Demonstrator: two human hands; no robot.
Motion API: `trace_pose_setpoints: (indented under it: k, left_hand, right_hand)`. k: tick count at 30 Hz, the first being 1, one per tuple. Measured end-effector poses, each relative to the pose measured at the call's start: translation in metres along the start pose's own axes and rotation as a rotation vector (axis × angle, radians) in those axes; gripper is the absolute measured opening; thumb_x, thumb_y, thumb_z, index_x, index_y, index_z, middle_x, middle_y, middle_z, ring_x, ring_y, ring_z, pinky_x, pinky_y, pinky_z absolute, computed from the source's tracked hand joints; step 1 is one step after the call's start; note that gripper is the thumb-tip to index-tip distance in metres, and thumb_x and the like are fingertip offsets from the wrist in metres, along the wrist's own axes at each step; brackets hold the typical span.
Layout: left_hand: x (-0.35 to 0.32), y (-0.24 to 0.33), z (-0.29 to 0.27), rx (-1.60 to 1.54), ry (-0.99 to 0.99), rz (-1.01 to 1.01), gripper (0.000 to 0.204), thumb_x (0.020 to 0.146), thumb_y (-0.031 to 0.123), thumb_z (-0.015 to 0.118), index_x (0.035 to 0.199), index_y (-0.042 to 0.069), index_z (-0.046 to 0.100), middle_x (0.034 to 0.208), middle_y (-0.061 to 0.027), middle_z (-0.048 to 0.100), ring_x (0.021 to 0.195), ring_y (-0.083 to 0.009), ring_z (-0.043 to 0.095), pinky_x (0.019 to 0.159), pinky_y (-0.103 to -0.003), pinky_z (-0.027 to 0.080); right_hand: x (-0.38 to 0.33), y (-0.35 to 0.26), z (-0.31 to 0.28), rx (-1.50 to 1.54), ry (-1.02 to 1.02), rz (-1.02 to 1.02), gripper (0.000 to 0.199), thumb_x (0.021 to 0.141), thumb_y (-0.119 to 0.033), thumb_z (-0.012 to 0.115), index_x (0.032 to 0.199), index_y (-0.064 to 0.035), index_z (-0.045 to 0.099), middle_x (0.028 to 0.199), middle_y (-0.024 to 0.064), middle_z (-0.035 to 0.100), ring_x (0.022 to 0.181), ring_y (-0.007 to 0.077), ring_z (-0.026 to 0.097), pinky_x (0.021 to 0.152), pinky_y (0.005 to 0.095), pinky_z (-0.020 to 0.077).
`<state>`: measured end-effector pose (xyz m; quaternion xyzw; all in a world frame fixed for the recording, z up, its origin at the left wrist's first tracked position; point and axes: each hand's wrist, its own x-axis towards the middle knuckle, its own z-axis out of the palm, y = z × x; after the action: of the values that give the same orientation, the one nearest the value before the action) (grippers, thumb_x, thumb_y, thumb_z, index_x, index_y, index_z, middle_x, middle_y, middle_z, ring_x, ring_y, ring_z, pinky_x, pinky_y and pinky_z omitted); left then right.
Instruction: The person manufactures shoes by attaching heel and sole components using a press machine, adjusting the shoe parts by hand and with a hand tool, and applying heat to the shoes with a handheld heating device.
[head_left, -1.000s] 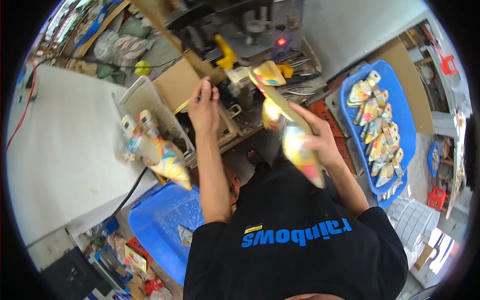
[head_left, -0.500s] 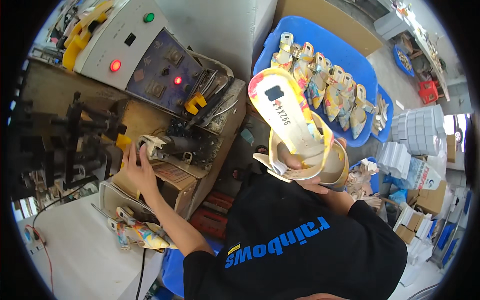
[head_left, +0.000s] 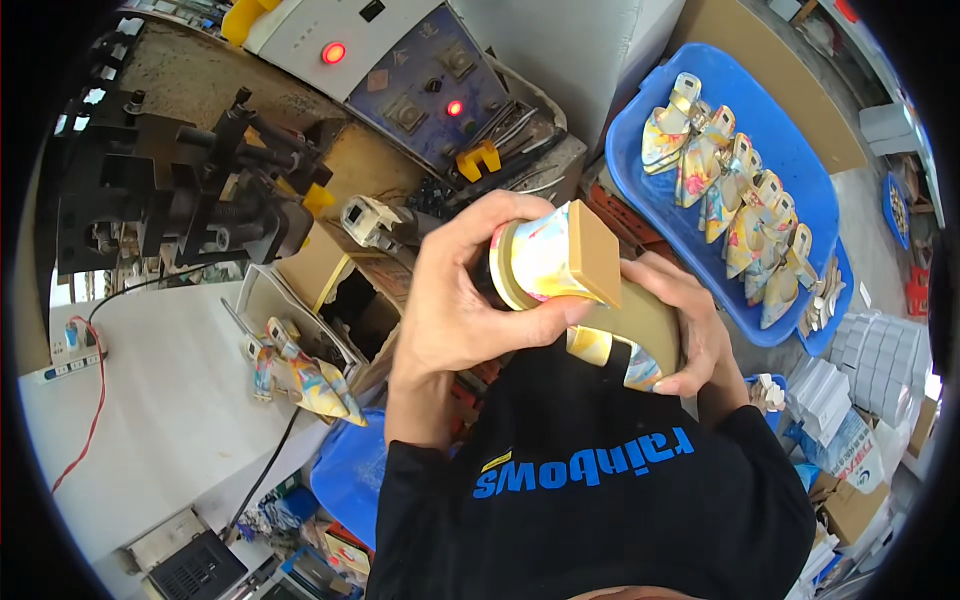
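In front of my chest, both hands hold one sandal with a yellow, pink and blue pattern. Its block heel points up toward me, showing a flat tan end. My left hand is wrapped round the heel, thumb along its lower edge. On the other side, my right hand grips the tan sole and the front part, fingers over the sole and thumb at the patterned edge. The shoe's inside faces away and is hidden. Beyond my left hand, a pale metal holder on the machine holds no shoe.
Black clamping machinery stands at the left, below a control panel with red lights. Similar sandals lie on the white table. A blue tub at the far right holds several more. White boxes are stacked at right.
My left hand has left the machine's holder and come over to grip the heel. The sandal has been turned from insole showing to heel end up. The view has shifted left and downward.
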<state>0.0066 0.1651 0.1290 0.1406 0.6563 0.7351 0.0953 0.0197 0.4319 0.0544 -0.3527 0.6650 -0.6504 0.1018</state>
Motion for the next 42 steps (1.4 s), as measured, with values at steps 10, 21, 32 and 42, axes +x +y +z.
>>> trace_pose_setpoints:
  k: [10,21,32,42]
  left_hand:
    - [0.005,0.03,-0.014,0.597,-0.162,0.132,0.055,0.063,0.021,0.094,0.112,0.006,0.073,0.093,-0.0106,0.073,0.086,-0.023,0.069,0.079,-0.034,0.054]
    - [-0.021,0.028,-0.005,0.991,-0.059,0.524,0.055,0.057,0.014,0.084,0.111,0.023,0.078,0.073,0.0,0.053,0.06,-0.0147,0.054,0.05,-0.028,0.043]
    - [-0.037,0.026,0.007,0.828,0.097,0.777,0.034,0.059,0.007,0.089,0.09,0.01,0.075,0.071,-0.0031,0.056,0.053,-0.0144,0.052,0.044,-0.026,0.035]
    - [-0.047,0.021,-0.003,0.853,-0.033,0.655,0.032,0.064,0.007,0.088,0.092,0.011,0.074,0.073,-0.0045,0.057,0.056,-0.0151,0.053,0.046,-0.027,0.037]
  right_hand:
    - [0.005,-0.015,-0.03,-0.281,-0.126,-0.093,0.1,0.052,-0.033,0.081,0.138,0.01,0.052,0.111,0.0194,0.057,0.094,0.0319,0.058,0.081,0.0382,0.0474]
    - [0.002,-0.032,-0.032,-0.887,0.072,-0.383,0.076,0.057,-0.019,0.082,0.129,-0.0093,0.063,0.108,0.0098,0.059,0.08,0.0274,0.061,0.063,0.0361,0.0512]
    - [0.005,-0.043,-0.037,-1.101,0.059,-0.658,0.053,0.075,-0.013,0.078,0.127,-0.0214,0.066,0.105,0.0064,0.055,0.077,0.024,0.062,0.058,0.0313,0.0529]
    - [0.006,-0.03,-0.024,-0.783,-0.007,-0.518,0.065,0.067,-0.033,0.085,0.124,-0.008,0.065,0.111,0.0116,0.057,0.088,0.0325,0.063,0.074,0.041,0.0557]
